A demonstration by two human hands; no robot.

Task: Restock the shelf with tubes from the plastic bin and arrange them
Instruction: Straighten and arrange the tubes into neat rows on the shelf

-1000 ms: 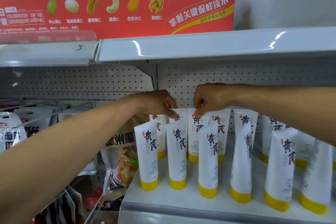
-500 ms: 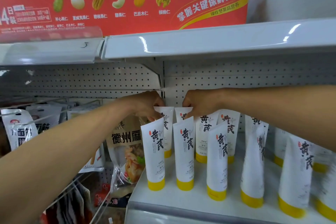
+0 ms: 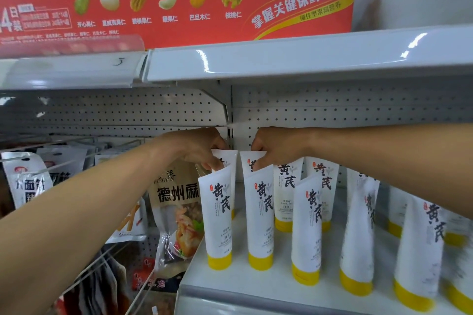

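Front tubes (image 3: 220, 217) below the grip hide most of two back-row tubes (image 3: 230, 158) on the shelf (image 3: 256, 289), whose crimped tops the left hand (image 3: 199, 147) and right hand (image 3: 273, 147) seemingly pinch, with snack bags (image 3: 176, 212) hanging to the left.

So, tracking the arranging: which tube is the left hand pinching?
The leftmost back-row tube, pinched at its crimped top by the left hand; the right hand pinches its neighbour, the rest stand untouched.
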